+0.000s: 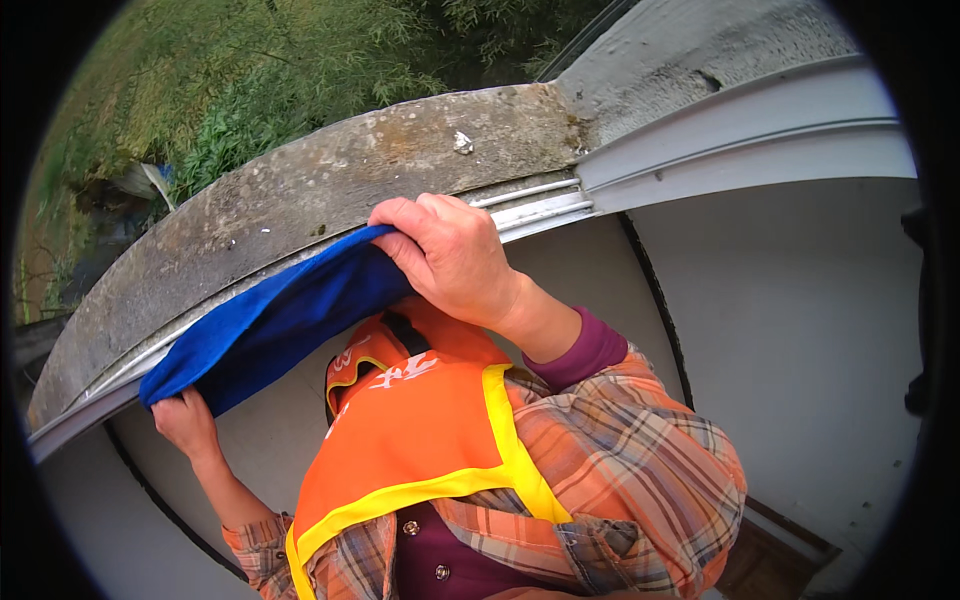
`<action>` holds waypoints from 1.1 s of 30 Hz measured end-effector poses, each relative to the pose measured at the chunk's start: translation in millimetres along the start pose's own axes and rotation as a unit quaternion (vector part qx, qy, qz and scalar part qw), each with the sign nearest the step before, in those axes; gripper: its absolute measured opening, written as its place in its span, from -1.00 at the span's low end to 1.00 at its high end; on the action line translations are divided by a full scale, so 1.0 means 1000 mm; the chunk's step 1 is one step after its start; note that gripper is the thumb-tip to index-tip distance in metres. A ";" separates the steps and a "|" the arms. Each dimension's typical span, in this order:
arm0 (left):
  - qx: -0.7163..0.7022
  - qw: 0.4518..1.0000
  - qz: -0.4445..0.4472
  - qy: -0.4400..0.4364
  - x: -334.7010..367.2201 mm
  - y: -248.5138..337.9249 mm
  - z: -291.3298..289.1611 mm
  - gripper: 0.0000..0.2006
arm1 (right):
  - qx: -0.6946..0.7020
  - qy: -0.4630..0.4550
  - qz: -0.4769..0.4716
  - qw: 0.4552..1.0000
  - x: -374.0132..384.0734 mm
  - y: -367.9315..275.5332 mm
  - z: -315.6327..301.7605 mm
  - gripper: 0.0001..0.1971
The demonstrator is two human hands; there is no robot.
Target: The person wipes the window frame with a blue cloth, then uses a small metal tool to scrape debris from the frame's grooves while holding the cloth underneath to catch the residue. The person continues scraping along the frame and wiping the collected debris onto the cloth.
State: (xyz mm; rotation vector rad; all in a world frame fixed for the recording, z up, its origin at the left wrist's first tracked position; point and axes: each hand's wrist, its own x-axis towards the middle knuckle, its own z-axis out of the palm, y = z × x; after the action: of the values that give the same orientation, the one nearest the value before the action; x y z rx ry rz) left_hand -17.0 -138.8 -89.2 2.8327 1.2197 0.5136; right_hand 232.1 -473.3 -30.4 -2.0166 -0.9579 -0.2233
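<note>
Left hand [188, 425] and right hand [455, 262] both closed on a blue cloth [285, 325], one at each end; right pinches its corner between thumb and curled fingers, left grips the near-left end, fingertips partly hidden. Cloth stretched between them, sagging a bit, upper edge along the white window track [530, 208]; firm contact, cannot tell. Weathered concrete ledge [340, 175] just beyond, small white scrap [463, 142] on it. Green bushes [300, 60] outside. Pale window frame [750, 125] at right. Wearer has orange vest [410, 430], yellow trim, over plaid shirt [630, 440].
</note>
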 end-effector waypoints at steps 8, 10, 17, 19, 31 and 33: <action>-0.095 0.972 0.118 0.178 0.002 0.058 -0.037 -0.71 | 0.360 0.085 0.185 0.910 0.003 -0.011 -0.086 -0.87; -0.160 0.955 0.173 0.182 0.017 0.062 -0.055 -0.74 | 0.248 0.179 0.106 0.946 0.010 -0.013 -0.095 -0.91; 0.022 0.985 0.116 -0.130 0.027 0.051 -0.034 -0.71 | 0.006 0.001 0.055 0.998 -0.011 0.009 -0.058 -0.74; 0.095 0.978 0.126 -0.136 0.024 0.047 -0.019 -0.71 | -0.023 -0.064 0.068 0.995 -0.023 0.020 -0.039 -0.71; -0.169 0.906 0.369 -0.117 -0.002 0.200 -0.004 -0.82 | -0.306 -0.119 0.102 0.939 -0.033 0.074 -0.073 -0.70; -0.232 0.875 0.410 -0.115 -0.011 0.234 0.002 -0.73 | -0.351 -0.152 0.145 0.913 -0.027 0.076 -0.081 -0.66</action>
State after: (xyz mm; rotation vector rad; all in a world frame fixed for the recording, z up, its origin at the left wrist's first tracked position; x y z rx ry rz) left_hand 141.5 -309.4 -61.6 2.7183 -0.1931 0.3718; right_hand 282.4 -575.5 -42.0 -2.8959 -0.8082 -0.0938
